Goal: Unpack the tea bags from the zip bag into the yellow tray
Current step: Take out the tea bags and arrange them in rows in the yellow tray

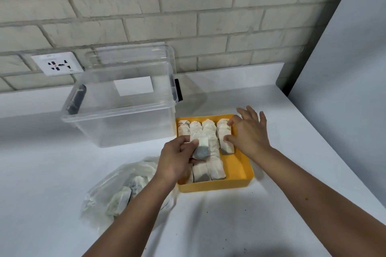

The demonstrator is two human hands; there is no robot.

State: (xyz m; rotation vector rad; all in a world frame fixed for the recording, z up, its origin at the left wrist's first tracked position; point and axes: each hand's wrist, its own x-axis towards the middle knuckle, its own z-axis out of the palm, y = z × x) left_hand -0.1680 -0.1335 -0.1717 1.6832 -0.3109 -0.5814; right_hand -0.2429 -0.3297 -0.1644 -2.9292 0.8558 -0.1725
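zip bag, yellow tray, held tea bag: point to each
zip bag (127, 173): head view, clear upper side
yellow tray (215, 186): head view, near wall
held tea bag (201, 150): head view, dark lower half

Both forearms bare, reaching forward from the lower edge, converging slightly. Left grip (177, 158): back of hand up, thumb and curled fingers pinching a tea bag (201, 149). Right grip (249, 133): palm down, fingers spread and nearly straight, thumb pointing inward, set farther forward than the left
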